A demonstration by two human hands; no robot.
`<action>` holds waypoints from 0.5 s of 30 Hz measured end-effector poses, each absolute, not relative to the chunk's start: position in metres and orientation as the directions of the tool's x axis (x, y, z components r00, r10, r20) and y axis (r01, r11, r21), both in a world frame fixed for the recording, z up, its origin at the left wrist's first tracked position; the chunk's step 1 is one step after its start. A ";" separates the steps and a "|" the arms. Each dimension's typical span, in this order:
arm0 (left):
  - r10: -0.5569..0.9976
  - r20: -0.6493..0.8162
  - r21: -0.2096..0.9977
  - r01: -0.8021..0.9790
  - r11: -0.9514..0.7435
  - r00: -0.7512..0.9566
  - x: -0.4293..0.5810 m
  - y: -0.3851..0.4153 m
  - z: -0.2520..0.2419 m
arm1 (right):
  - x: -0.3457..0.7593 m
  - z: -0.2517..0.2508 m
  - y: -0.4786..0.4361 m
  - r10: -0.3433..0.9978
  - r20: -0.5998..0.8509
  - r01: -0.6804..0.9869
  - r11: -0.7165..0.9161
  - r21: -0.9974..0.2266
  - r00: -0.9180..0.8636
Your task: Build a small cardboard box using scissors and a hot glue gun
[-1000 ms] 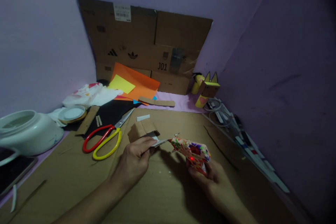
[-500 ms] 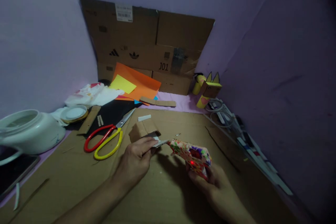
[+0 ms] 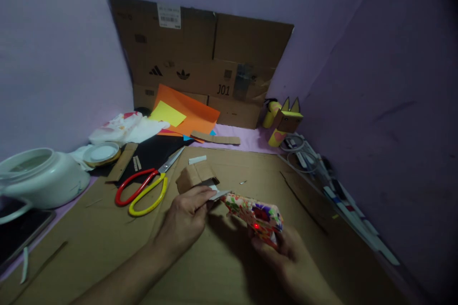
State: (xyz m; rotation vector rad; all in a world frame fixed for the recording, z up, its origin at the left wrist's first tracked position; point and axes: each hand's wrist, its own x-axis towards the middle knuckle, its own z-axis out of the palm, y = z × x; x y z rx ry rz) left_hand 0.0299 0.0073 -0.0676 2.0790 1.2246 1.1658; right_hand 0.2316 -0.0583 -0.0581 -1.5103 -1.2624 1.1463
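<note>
A flower-patterned glue gun (image 3: 255, 212) with a lit red light is gripped in my right hand (image 3: 286, 250), its nozzle pointing left. That nozzle is at the edge of a small pale strip (image 3: 219, 195), which my left hand (image 3: 189, 214) pinches between thumb and fingers. Whether the strip is paper or card I cannot tell. Just behind my left fingers sits a small folded cardboard piece (image 3: 196, 175), with a dark inner side partly hidden by the hand. A short white strip (image 3: 197, 159) lies beyond it.
Scissors (image 3: 148, 190) with red and yellow handles lie left of my hands. A white ceramic pot (image 3: 53, 178) stands at far left over a dark flat device (image 3: 21, 228). Coloured paper (image 3: 188, 114) lies behind. A yellow-and-brown paper animal (image 3: 282, 121) and cables (image 3: 302, 155) are at right.
My right hand has moved slightly left with the glue gun, bringing the nozzle further onto the pale strip. My left hand has stayed almost still.
</note>
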 end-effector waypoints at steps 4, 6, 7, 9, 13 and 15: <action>0.869 0.417 0.739 0.458 -0.494 0.266 0.030 0.007 -0.068 | 0.228 -0.053 -0.059 0.995 -0.097 0.123 -0.100 -0.987 0.028; 0.879 0.396 0.763 0.438 -0.476 0.267 0.031 0.007 -0.068 | 0.232 -0.049 -0.057 0.994 -0.102 0.032 -0.103 -0.994 0.047; 0.888 0.381 0.780 0.426 -0.459 0.258 0.031 0.007 -0.068 | 0.235 -0.047 -0.055 0.992 -0.104 0.001 -0.104 -0.995 0.074; 0.906 0.353 0.820 0.389 -0.419 0.232 0.031 0.006 -0.066 | 0.244 -0.044 -0.048 0.982 -0.100 -0.018 -0.098 -0.995 0.162; 0.928 0.299 0.883 0.305 -0.357 0.221 0.031 0.005 -0.058 | 0.260 -0.044 -0.022 0.943 -0.124 -0.022 -0.123 -0.992 0.308; 0.937 0.276 0.903 0.277 -0.329 0.213 0.030 0.004 -0.055 | 0.265 -0.046 -0.007 0.931 -0.180 0.025 -0.198 -0.980 0.319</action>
